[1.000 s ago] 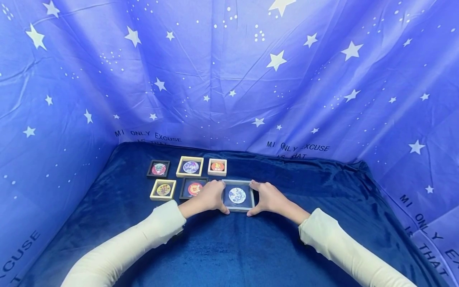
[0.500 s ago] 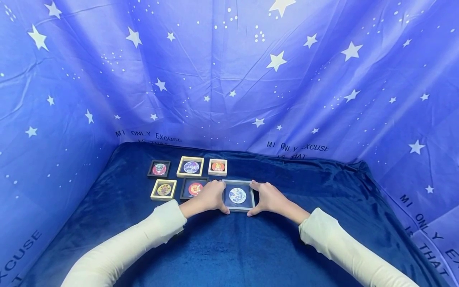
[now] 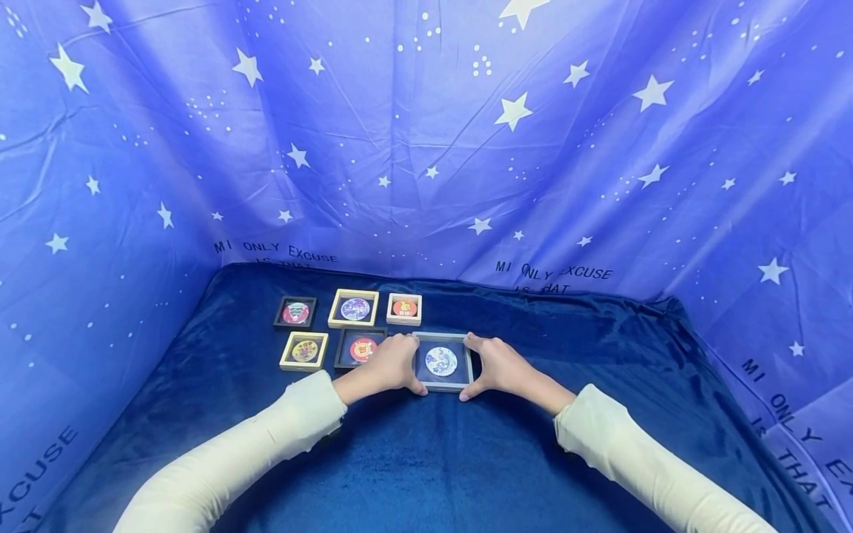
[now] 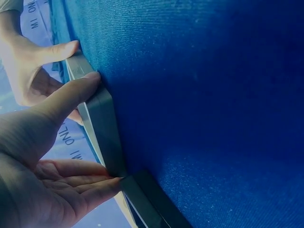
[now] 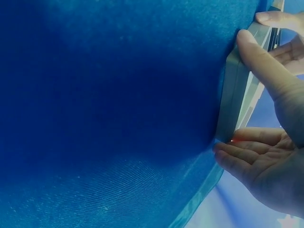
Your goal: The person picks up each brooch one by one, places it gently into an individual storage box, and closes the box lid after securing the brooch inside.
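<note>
A grey square display frame (image 3: 443, 386) lies flat on the dark blue cloth, with a round blue-and-white disc (image 3: 441, 361) behind its clear window. My left hand (image 3: 393, 363) grips its left side, thumb on the near edge and fingers toward the far edge. On the right side my right hand (image 3: 501, 368) holds it the same way. In the left wrist view, the fingertips of the left hand (image 4: 33, 156) sit where the grey frame (image 4: 105, 128) meets a black frame (image 4: 142, 199). The right wrist view shows the thumb of the right hand (image 5: 287, 107) on the frame's near corner.
Left of the grey frame, a black frame with a red disc (image 3: 363, 348) is partly covered by the left hand. Several smaller framed discs stand in two rows, among them a cream frame (image 3: 303, 366) and a wooden frame (image 3: 353, 324). Star-printed curtains (image 3: 426, 148) surround the cloth (image 3: 453, 474).
</note>
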`<state>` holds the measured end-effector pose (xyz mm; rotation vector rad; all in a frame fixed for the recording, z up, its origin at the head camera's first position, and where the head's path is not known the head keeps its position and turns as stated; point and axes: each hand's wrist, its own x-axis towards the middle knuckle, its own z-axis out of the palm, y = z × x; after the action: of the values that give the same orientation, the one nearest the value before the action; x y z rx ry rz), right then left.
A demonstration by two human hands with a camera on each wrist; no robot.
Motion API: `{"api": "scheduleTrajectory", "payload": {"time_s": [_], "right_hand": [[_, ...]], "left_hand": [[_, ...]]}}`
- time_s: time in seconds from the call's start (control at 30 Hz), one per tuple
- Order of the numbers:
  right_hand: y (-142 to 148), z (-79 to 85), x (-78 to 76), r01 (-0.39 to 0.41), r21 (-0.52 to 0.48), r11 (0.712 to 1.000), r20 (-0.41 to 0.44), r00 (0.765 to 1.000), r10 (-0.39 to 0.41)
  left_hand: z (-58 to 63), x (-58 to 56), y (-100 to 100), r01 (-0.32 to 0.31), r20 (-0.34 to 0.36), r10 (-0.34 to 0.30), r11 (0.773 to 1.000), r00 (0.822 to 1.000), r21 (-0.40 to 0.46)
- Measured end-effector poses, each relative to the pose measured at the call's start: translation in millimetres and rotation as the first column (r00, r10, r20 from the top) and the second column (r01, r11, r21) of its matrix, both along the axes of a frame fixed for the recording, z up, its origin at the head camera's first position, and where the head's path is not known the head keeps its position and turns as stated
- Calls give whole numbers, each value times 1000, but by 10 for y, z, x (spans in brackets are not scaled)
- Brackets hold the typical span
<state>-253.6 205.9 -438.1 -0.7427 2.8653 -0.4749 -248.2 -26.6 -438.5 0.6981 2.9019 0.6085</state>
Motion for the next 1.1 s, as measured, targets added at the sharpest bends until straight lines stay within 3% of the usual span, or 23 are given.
{"api": "scheduleTrajectory", "payload": {"time_s": [0.3,0.73,0.9,1.1], "right_hand": [[-14,30,-4,-8,6,1000,15,1000,7],[-4,75,-14,-9,-42,999,40,999,10],[-8,77,-8,0,-57,998,45,999,2],[2,81,-17,32,-81,996,83,996,-25]], "left_hand": [[-24,-11,-4,10,-13,-10,1000,1000,-10],[-43,29,-33,15,19,-17,994,1000,108],[-36,33,-39,-76,27,72,979,997,188],[-40,49,-20,-203,42,199,955,979,216]]}}
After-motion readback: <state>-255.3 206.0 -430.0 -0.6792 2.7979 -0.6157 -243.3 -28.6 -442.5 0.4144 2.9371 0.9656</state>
